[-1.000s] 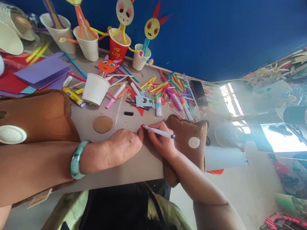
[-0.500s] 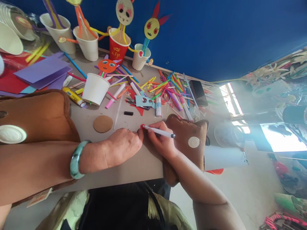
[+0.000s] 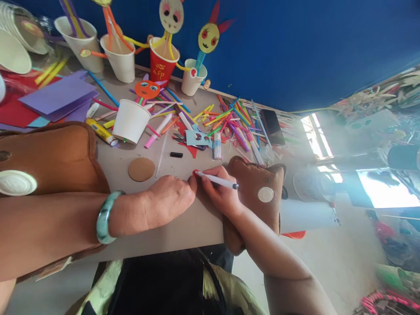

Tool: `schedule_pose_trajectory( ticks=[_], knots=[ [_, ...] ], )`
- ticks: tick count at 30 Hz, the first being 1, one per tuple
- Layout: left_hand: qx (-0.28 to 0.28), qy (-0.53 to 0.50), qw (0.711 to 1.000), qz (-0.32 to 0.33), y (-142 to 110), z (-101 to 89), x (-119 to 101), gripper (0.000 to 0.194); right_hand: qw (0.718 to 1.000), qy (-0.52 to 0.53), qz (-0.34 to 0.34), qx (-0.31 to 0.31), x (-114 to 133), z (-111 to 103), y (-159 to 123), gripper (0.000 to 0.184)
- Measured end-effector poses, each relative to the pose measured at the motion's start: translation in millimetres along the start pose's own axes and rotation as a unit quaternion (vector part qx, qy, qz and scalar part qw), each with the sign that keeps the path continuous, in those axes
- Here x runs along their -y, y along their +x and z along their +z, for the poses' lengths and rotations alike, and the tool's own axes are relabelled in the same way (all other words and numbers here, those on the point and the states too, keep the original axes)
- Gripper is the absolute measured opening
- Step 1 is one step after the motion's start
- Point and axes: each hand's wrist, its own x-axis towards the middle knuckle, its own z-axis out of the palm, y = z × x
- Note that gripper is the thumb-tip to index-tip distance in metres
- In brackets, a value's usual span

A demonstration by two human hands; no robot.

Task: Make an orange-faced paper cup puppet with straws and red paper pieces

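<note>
In my right hand (image 3: 223, 192) is a white marker pen (image 3: 218, 180) with a dark end, gripped like a pencil and pointing left. Its tip meets a small red piece (image 3: 195, 172) on the table. My left hand (image 3: 170, 197), with a green bangle at the wrist, is closed, its fingertips at the lower edge of that red piece; most of the piece is covered. A black pen cap (image 3: 176, 155) lies just beyond my hands. To the left of the cap rests a round brown cardboard disc (image 3: 141, 169).
Brown cushions (image 3: 254, 192) lie under my forearms. Behind are a white paper cup (image 3: 131, 121) with an orange face, a glue stick (image 3: 217, 146), light blue cut paper (image 3: 197, 138) over scissors, and many coloured sticks (image 3: 226, 118). Cup figures (image 3: 164, 61) line the blue wall.
</note>
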Motion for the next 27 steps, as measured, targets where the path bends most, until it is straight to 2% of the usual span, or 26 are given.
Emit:
schedule_pose_trajectory(
  ticks=[12,18,23,27],
  knots=[
    [-0.036,0.01,0.999,0.002,-2.6,1.1,-1.3,0.049,1.0,-0.013,-0.019,0.004,0.8,-1.7,1.8,0.01],
    [-0.021,0.003,1.0,0.005,-1.6,5.0,0.0,0.051,1.0,-0.021,-0.014,0.008,-0.3,-2.4,1.3,0.011],
    [-0.03,-0.004,0.999,0.01,-1.6,5.3,0.1,0.049,1.0,-0.014,-0.017,0.006,0.3,-2.6,1.2,0.009],
    [-0.003,-0.004,1.0,0.01,-1.7,4.5,0.1,0.046,1.0,-0.009,-0.012,0.008,-0.1,-2.2,0.6,0.009]
  ],
)
